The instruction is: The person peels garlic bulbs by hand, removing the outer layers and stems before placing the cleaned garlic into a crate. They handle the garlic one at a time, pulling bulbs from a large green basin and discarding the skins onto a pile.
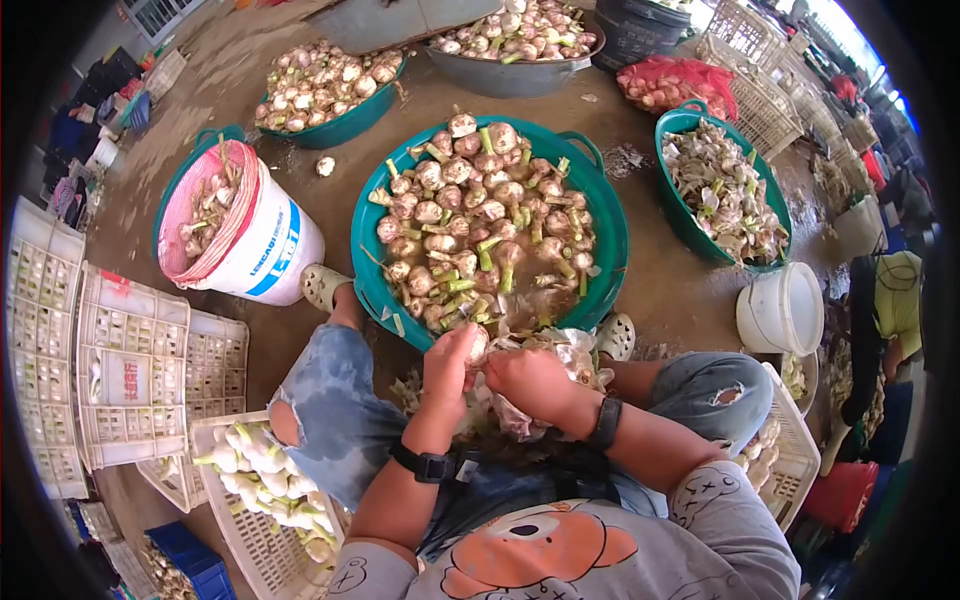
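Observation:
My left hand [448,368] is closed around a garlic bulb [479,346] at the near rim of a green tub [616,250]. Close beside it, my right hand [532,382] is closed, its fingers curled toward the bulb; what they pinch is hidden. Papery garlic skins [575,352] lie heaped under and beside the right hand, between my knees. Inside the tub, many unpeeled garlic bulbs [455,215] with cut green stems sit in brownish water.
To the left stand a white bucket [285,240] and stacked crates [135,365]. A crate of peeled white garlic [265,470] is by my left leg. A tub of skins [725,190] and a white pail [785,310] are at right. More garlic tubs [330,90] stand ahead.

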Demonstrator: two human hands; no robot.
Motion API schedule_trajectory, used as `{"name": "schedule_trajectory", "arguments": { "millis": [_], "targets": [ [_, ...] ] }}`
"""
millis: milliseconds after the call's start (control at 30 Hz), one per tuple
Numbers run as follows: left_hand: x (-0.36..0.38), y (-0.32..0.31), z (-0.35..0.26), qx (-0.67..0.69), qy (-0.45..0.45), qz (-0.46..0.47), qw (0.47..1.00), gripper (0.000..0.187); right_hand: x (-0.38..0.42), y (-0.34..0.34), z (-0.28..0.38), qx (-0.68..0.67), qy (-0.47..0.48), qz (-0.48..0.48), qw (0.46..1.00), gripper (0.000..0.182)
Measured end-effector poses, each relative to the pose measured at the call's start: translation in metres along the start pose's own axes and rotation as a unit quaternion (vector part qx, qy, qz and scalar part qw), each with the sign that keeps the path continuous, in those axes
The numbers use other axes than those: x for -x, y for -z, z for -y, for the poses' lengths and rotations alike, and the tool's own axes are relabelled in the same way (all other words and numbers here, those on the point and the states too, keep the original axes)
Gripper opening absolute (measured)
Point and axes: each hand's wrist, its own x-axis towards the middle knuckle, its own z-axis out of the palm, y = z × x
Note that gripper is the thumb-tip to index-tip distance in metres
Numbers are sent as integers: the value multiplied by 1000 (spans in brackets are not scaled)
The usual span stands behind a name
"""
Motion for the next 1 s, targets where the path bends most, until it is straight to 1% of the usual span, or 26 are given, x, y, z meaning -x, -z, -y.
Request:
{"name": "schedule_trajectory", "arguments": {
  "millis": [67, 100, 167, 200, 233, 267, 300, 333, 367, 400, 433, 467, 500, 567, 600, 633, 667, 700, 767, 800, 833, 867, 900, 933, 967, 1000],
  "targets": [
    [-1, 1, 1, 32, 29, 7, 999, 26, -1, -2, 1, 28, -18, -12, 999, 21],
    [-3, 3, 2, 32, 29, 9, 999, 26, -3, -4, -4, 29, -19, -13, 999, 21],
    [-5, 6, 6, 77, 58, 22, 995, 24, -8, -10, -19, -26, 45, -60, 997, 15],
    [-5, 6, 6, 77, 58, 22, 995, 24, -12, -9, -22, -247, -98, -9, 964, 20],
    [-5, 5, 6, 105, 60, 25, 992, 22, -10, -8, -24, -247, -98, -9, 964, 20],
    [-5, 5, 5, 133, 62, 28, 989, 19, -9, -5, -24, -380, -168, 43, 909, 22],
    [-5, 4, 3, 133, 61, 28, 989, 19, -9, -2, -24, -502, -232, 93, 828, 24],
    [-4, 2, -1, 116, 54, 24, 991, 18, -6, -2, -23, -381, -148, 41, 912, 23],
    [-4, 1, -2, 99, 47, 19, 994, 17, -3, 1, -20, -381, -148, 42, 912, 23],
    [-4, 1, -1, 100, 49, 18, 994, 17, 0, 5, -16, -247, -62, -2, 967, 21],
    [-4, 2, 0, 73, 42, 47, 995, 17, 3, 7, -13, -106, 25, -46, 993, 20],
    [-4, 3, 1, 45, 33, 78, 995, 18, 5, 5, -13, 2, 58, -31, 998, 17],
    [-6, 5, 3, 42, 36, 81, 995, 18, 6, 1, -16, 1, 54, -32, 998, 17],
    [-9, 8, 9, 85, 72, 106, 988, 22, 5, -9, -24, -13, 17, -31, 999, 14],
    [-8, 7, 9, 82, 71, 108, 988, 22, 3, -13, -27, -13, 15, -34, 999, 14],
    [-6, 8, 8, 106, 65, 111, 986, 24, 1, -16, -28, -332, -160, 14, 929, 17],
    [-5, 7, 6, 129, 58, 113, 983, 27, 0, -18, -29, -606, -310, 61, 730, 20],
    [-4, 6, 4, 127, 57, 113, 984, 27, 2, -14, -28, -607, -308, 60, 730, 20],
    [-3, 2, 1, 121, -29, 139, 982, 34, 9, -2, -26, -523, -240, 53, 816, 19],
    [-4, 7, -3, 83, 8, 153, 985, 39, 10, -1, -25, -523, -241, 53, 815, 19],
    [-4, 10, -4, 81, 10, 154, 985, 39, 11, -1, -23, -358, -94, -101, 923, 18],
    [-5, 12, -3, -95, -14, 191, 977, 41, 13, -1, -22, -161, 60, -245, 954, 17],
    [-5, 11, -4, -267, -38, 222, 937, 44, 16, 0, -23, -161, 58, -247, 954, 17],
    [-2, 9, -3, -277, -43, 225, 933, 47, 20, 0, -24, -230, -62, -179, 954, 18],
    [4, 6, -1, -279, -43, 228, 932, 47, 23, -1, -26, -296, -180, -108, 932, 19],
    [19, -3, -6, -353, -168, 224, 893, 49, 22, -15, -40, -379, -209, -94, 896, 23]
  ]
}}
